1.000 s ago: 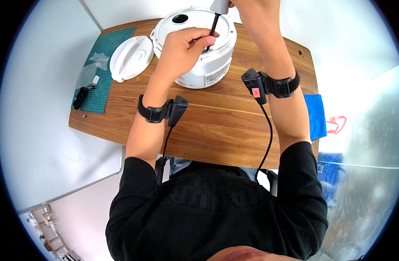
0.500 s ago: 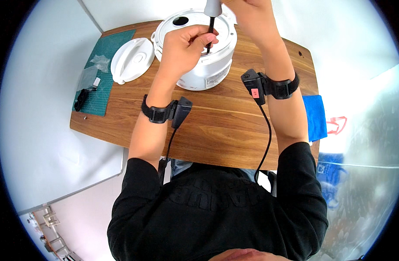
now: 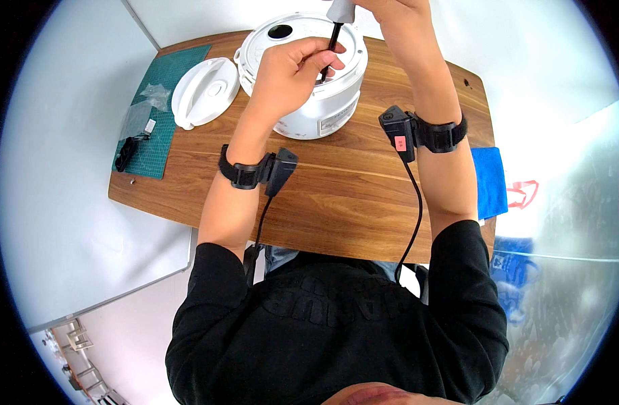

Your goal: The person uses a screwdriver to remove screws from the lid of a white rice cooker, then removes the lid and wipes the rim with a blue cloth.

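A white, round appliance that looks like a rice cooker (image 3: 303, 120) stands at the table's far side, its top bare with a dark round hole. A screwdriver (image 3: 340, 11) with a grey handle and black shaft leans to the right over it, its tip down at the near rim of the top. My left hand (image 3: 282, 75) is closed around the shaft low down, with thumb and fingers pinching it. Up at the picture's top edge, my right hand (image 3: 398, 27) grips the handle; part of its fingers is cut off from view.
A white oval cover (image 3: 215, 94) lies left of the appliance, partly over a green cutting mat (image 3: 164, 145). On the mat are clear plastic bags (image 3: 137, 120) and a black cord (image 3: 126, 154). A blue cloth (image 3: 490, 182) hangs at the table's right edge.
The screwdriver's handle has tipped to the right, and my right hand has moved right with it. My left hand stays at the shaft with only a slight shift.
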